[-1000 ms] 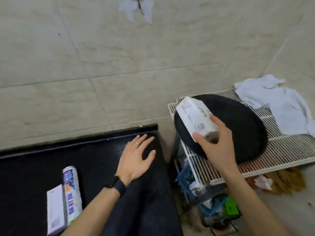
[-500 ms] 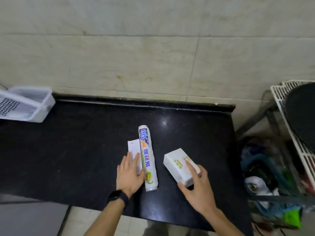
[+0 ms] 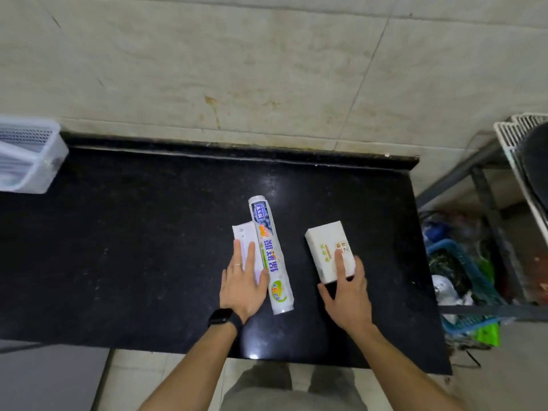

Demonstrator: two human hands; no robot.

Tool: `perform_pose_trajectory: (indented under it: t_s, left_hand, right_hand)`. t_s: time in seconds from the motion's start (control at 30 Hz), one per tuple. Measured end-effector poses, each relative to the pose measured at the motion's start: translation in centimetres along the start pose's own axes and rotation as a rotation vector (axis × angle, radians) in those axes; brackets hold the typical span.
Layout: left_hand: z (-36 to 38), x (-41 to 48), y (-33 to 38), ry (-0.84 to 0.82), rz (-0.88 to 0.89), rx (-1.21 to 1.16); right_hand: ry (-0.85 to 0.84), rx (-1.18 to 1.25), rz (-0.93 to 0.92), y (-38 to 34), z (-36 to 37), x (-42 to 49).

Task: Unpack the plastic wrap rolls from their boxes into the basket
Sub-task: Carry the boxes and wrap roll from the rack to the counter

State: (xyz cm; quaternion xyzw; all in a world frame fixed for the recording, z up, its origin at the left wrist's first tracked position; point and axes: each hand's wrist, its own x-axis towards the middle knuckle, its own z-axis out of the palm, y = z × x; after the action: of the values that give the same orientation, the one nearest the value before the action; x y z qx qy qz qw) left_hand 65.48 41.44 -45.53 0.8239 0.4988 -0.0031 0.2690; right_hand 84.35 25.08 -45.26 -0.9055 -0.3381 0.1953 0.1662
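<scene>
The white box, which a second ago was being lifted off the wire rack at the right, now lies flat on the black bench, set down to the right of the plastic wrap roll and apart from it. The right hand rests on the box's near end, forefinger stretched along its top and thumb at its left near corner; the grip looks loose, more a steadying touch than a clench. The left hand has come across from the bench's right edge and lies flat and open on the flat white carton, which touches the roll's left side. So, by my reading, the box has been fetched to the working spot and stands next for opening; nothing has reached the basket yet. The white perforated basket sits at the far left of the bench, well apart from both hands, and I cannot see into it. The bench between is bare, so no obstacle blocks that path. Whether the box flap is sealed cannot be told. Clutter and a blue crate crowd the floor under the rack.
</scene>
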Motion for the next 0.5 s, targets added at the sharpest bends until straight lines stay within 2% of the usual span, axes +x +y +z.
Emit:
perform_pose_trajectory:
  t_s: [0.2,0.33,0.5]
  left_hand:
    - [-0.1,-0.1,0.1,-0.013,-0.005,-0.007]
    - [-0.6,0.1,1.1,-0.042,-0.104,-0.177]
    - [-1.9,-0.3,0.8,-0.028,-0.247,-0.35]
  right_hand:
    - [-0.047,-0.142,0.035,-0.4,-0.3,0.2]
    - [-0.054,-0.24,0.028,-1.5,-1.7,1.4]
    - [0.107,-0.159,-0.206,-5.5,-2.4,1.2]
